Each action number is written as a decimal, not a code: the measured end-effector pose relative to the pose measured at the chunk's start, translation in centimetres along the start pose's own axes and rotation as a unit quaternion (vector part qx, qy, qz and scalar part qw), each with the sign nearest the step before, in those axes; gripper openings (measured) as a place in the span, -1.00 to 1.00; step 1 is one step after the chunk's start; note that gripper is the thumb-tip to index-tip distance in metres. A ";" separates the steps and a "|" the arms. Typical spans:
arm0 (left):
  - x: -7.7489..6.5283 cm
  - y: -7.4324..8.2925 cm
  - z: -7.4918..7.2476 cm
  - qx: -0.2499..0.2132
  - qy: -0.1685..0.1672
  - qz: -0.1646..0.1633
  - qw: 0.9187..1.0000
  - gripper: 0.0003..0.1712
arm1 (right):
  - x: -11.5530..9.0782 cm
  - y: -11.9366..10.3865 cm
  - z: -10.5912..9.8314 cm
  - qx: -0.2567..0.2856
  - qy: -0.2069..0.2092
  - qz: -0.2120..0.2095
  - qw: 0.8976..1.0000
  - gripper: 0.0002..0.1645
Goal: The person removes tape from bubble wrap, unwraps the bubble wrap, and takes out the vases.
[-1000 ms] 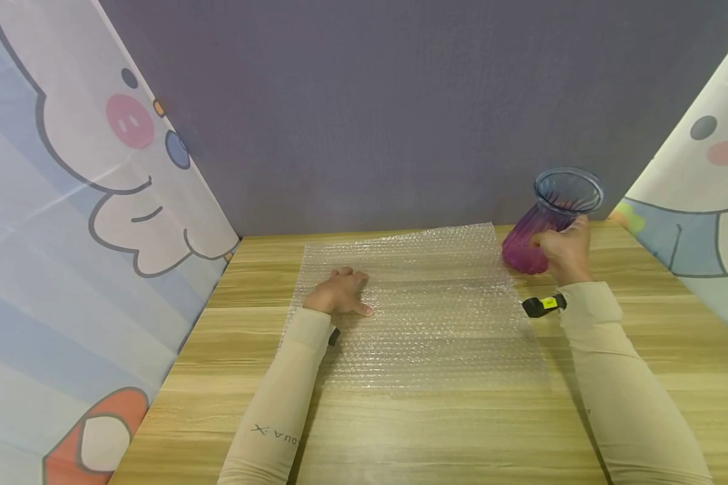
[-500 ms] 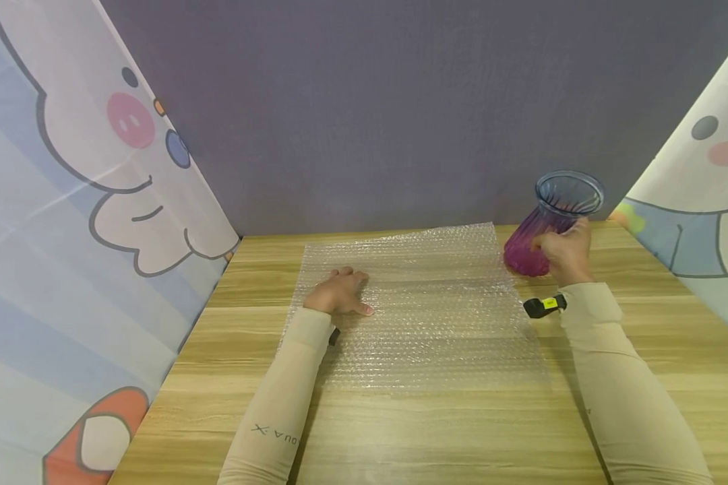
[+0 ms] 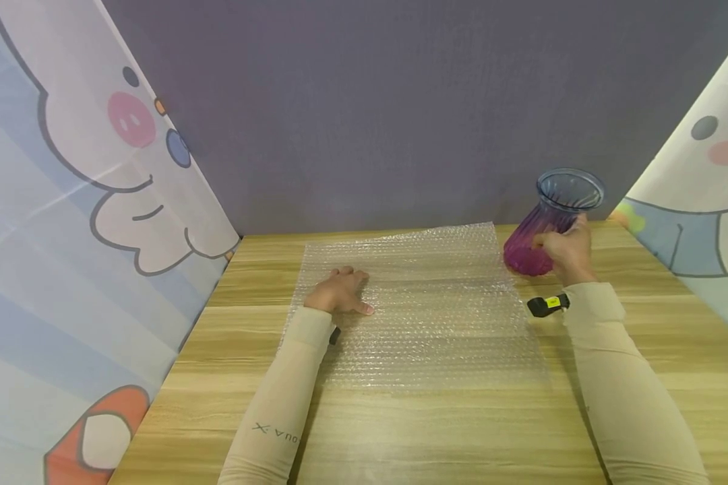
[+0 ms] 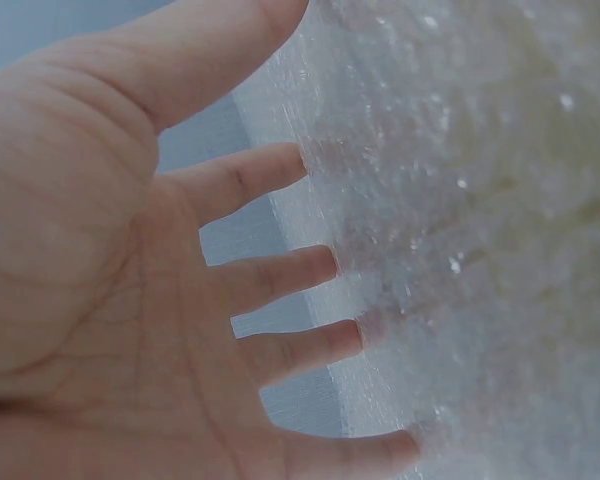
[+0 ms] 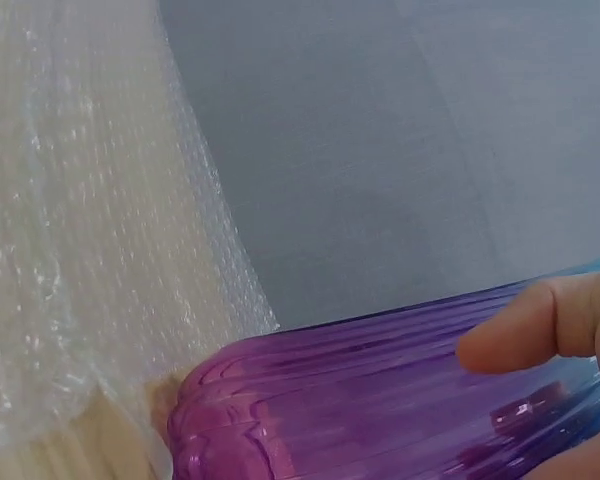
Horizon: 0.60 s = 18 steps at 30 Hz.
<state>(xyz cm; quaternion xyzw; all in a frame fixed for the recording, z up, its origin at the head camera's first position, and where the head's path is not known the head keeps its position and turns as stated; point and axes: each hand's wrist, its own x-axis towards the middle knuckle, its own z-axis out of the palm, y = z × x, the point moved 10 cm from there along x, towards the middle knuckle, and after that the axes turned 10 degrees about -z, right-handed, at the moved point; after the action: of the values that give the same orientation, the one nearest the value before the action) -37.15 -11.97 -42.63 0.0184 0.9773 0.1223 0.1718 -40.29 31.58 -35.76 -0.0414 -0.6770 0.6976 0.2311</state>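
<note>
A sheet of clear bubble wrap [image 3: 437,323] lies flat on the wooden table. On its left part rests my left hand [image 3: 338,293], fingers spread; in the left wrist view the straight fingertips [image 4: 320,262] touch the wrap. Past the sheet's right edge stands a ribbed glass vase [image 3: 530,246], purple-pink at the base and blue at its wide rim. My right hand [image 3: 567,249] grips the vase around its side. In the right wrist view, the thumb [image 5: 515,335] presses the vase wall [image 5: 350,400], and the other fingers are mostly hidden.
A dark grey panel [image 3: 364,114] rises behind the table [image 3: 431,438]. Cartoon-printed cloths hang at the left [image 3: 67,269] and right [image 3: 704,175]. The vase is close to the table's back edge, beside the wrap's corner.
Almost nothing moves. The right hand and the vase shift very slightly to the right; the left hand stays in place on the wrap.
</note>
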 end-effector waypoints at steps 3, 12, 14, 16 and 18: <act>0.0 0.0 0.0 -0.004 0.000 -0.001 1.000 0.10 | 0.2 0.2 0.3 -0.028 -0.014 -0.006 0.999 0.00; 0.0 0.1 -0.1 -0.001 0.000 0.003 1.000 0.08 | 0.9 0.8 -0.1 -0.052 -0.007 0.005 0.999 -0.13; 0.1 0.1 0.0 -0.001 0.000 0.003 1.000 0.08 | 1.1 1.0 -0.1 -0.083 -0.010 0.011 0.996 -0.17; 0.2 0.0 0.0 -0.002 0.000 0.002 1.000 0.09 | 1.3 1.2 -0.1 -0.103 -0.014 0.015 0.994 -0.19; 0.2 0.0 0.1 -0.003 -0.001 0.001 1.000 0.09 | 1.6 1.3 0.0 -0.113 -0.018 0.015 0.993 -0.21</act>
<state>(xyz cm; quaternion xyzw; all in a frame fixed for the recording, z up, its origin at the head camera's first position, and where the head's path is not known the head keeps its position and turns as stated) -37.34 -11.89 -42.75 0.0190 0.9768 0.1253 0.1726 -42.02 32.26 -36.62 -0.0649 -0.7550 0.6204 0.2021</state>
